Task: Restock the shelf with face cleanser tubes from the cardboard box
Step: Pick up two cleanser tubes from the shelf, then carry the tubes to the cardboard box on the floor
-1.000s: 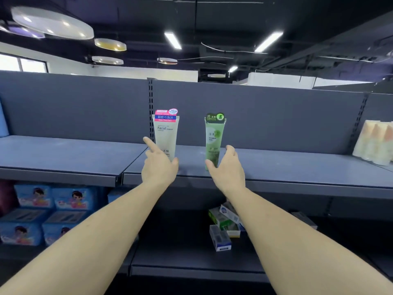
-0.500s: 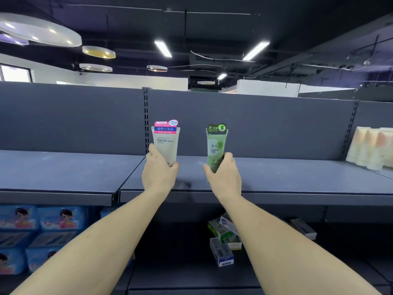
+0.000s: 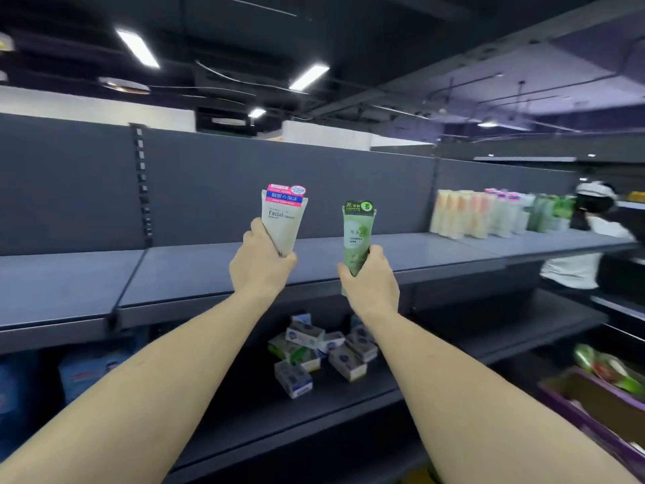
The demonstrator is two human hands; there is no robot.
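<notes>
While both tubes are off the shelf, here is the head view, the only one I have:

Left hand: my left hand [image 3: 261, 263] has its fingers curled round the lower end of the white tube [image 3: 283, 218], cap end down in my fist, printed end up and leaning a little right.

Right hand: my right hand [image 3: 370, 281] grips the green tube [image 3: 356, 239] the same way, near upright.

Where they are: both tubes are held in the air in front of the grey shelf [image 3: 195, 274], touching nothing else.

Risk of toppling: these tubes are narrow at the cap, so I judge either could tip over when I let go.

Risk of slipping: I hold only the bottom ends; a loose grip could drop one onto the small boxes [image 3: 314, 351] below.

Shelf edge: its front lip runs just under my wrists; setting down too near it invites a fall.

Open room: bare shelf lies to the left and behind, and the standing stock [image 3: 488, 214] is well apart to the right.
</notes>
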